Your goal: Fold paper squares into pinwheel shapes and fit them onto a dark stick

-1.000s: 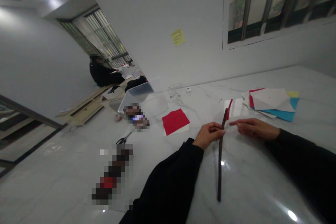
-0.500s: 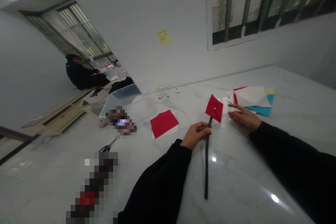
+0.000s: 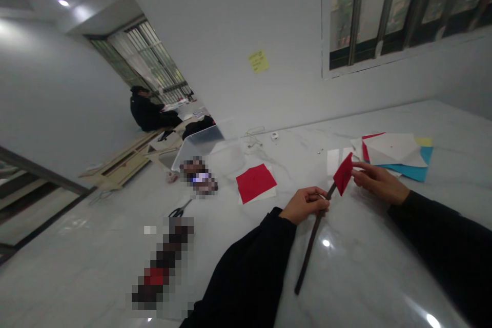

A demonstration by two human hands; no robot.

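Observation:
My left hand (image 3: 305,206) is closed around a dark flat stick (image 3: 309,253) just below its top. At that end sits a folded red paper pinwheel head (image 3: 343,175), turned nearly edge-on. The stick slants, its lower end toward me. My right hand (image 3: 380,183) has its fingers stretched out, the fingertips at the right edge of the red paper; whether they press on it I cannot tell. Left of my hands, a red paper sheet (image 3: 255,183) lies on a white sheet (image 3: 265,195) on the marble-patterned table (image 3: 246,246).
White, red, blue and yellow papers (image 3: 395,148) lie at the right. Scissors (image 3: 179,211), a blurred-out item (image 3: 163,266) and a clear plastic box (image 3: 200,143) are on the left. A white cable (image 3: 253,138) lies by the wall. Another person (image 3: 146,110) sits far back.
The stick has tilted to the right and the pinwheel head has turned from face-on to nearly edge-on. My right fingertips are now at its edge. The whole view has shifted.

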